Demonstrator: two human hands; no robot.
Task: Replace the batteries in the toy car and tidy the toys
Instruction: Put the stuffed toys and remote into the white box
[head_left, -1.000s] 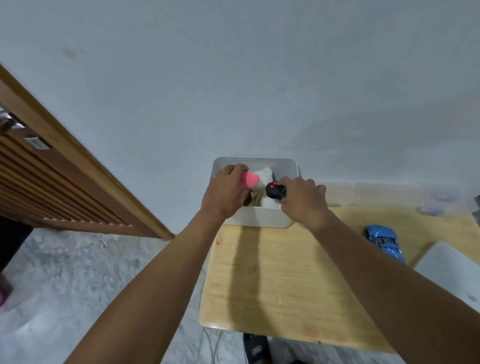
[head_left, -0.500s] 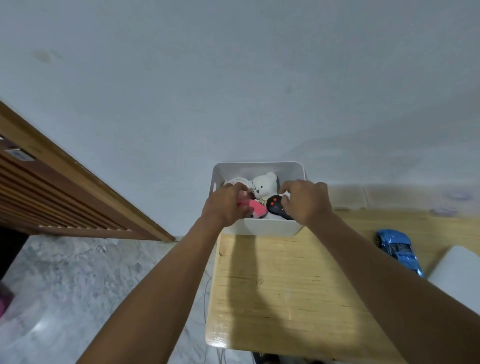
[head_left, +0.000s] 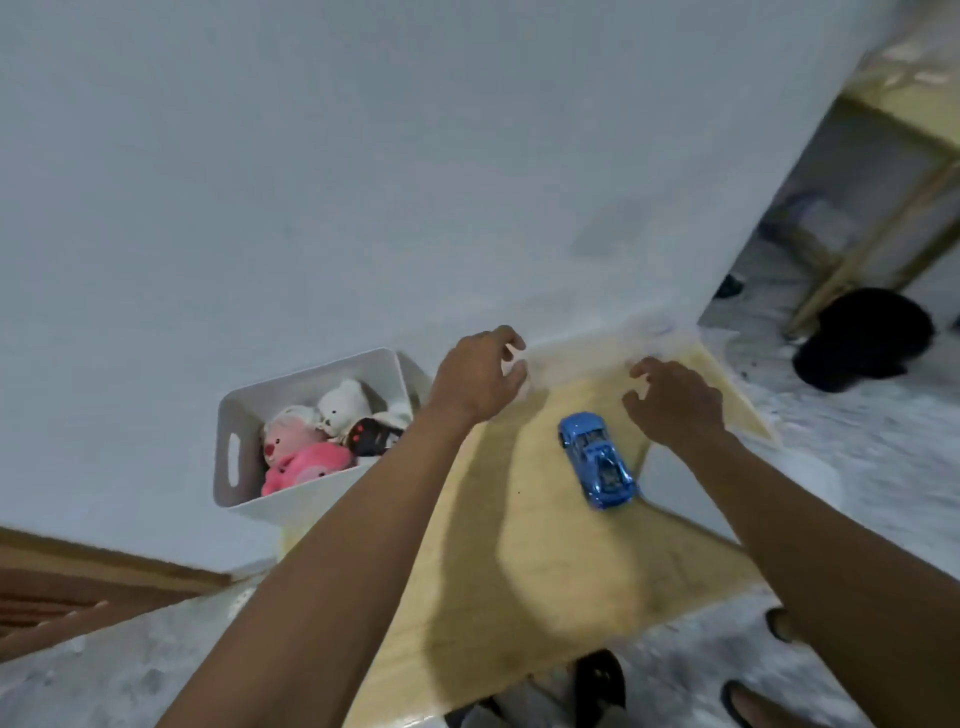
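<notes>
Blue car (head_left: 597, 461) on wooden worktop (head_left: 519, 571), between the two forearms, untouched. Left hand (head_left: 480, 375) and right hand (head_left: 672, 400) both empty above far end of worktop, fingers loosely curled and apart. White bin (head_left: 228, 457) at left worktop corner, against wall, holding pink plush (head_left: 306, 462), white bear (head_left: 343, 402), black remote (head_left: 371, 436).

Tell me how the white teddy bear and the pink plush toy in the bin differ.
The white teddy bear is white all over and sits toward the back of the white bin; the pink plush toy is bright pink with a pale face and lies toward the front. The bear looks smaller and more upright, while the pink toy sprawls wider. Both are soft toys packed together in the same bin.
</notes>
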